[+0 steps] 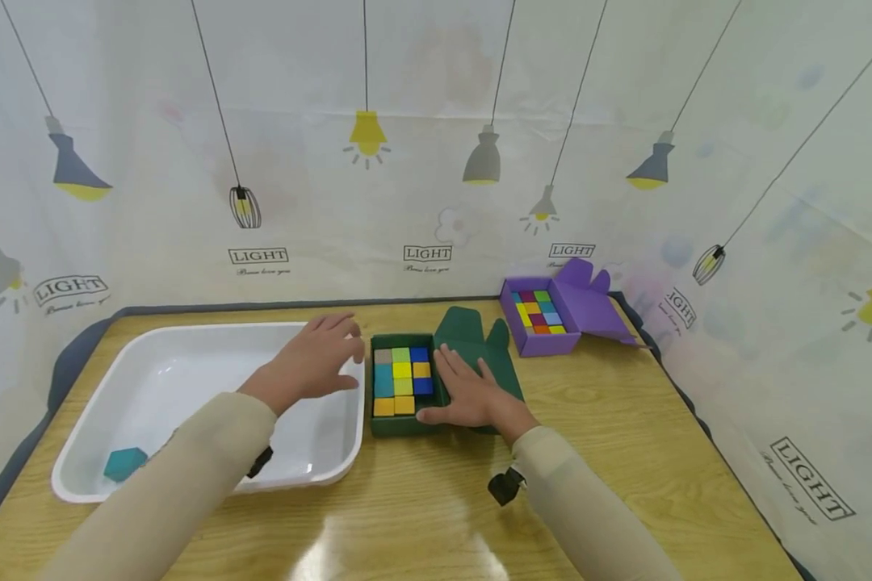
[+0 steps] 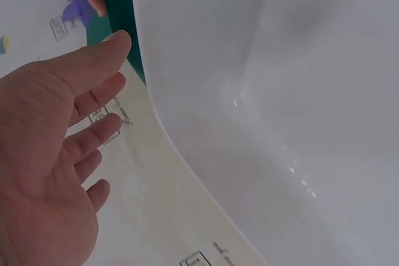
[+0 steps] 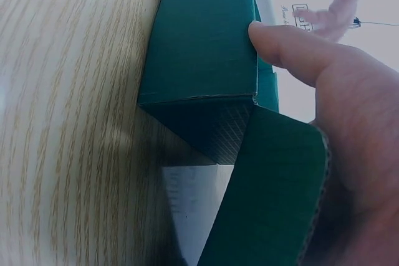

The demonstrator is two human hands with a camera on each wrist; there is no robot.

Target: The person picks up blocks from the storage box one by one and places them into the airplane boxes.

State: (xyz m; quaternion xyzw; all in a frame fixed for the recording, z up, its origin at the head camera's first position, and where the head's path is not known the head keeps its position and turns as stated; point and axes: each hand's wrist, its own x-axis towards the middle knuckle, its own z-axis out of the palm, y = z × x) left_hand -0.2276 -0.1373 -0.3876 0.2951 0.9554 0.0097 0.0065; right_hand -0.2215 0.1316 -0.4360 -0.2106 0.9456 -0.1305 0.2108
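Observation:
A green cardboard box (image 1: 407, 425) holds small coloured blocks (image 1: 402, 369) in yellow, orange, blue, teal and grey. Its lid (image 1: 505, 375) is folded back to the right. My right hand (image 1: 472, 395) lies with spread fingers over the lid side of the box. In the right wrist view, the thumb (image 3: 290, 45) touches the box's top edge. Over the right side of a white tray (image 1: 327, 476) hovers my left hand (image 1: 308, 363), fingers loosely bent and nothing in them. A teal block (image 1: 124, 464) sits in the tray's front left corner.
Farther back on the right, a purple box (image 1: 548, 345) with its lid folded open holds several coloured blocks. All stand on a wooden table (image 1: 421, 516). A printed sheet (image 1: 312, 177) with lamp pictures hangs behind the table.

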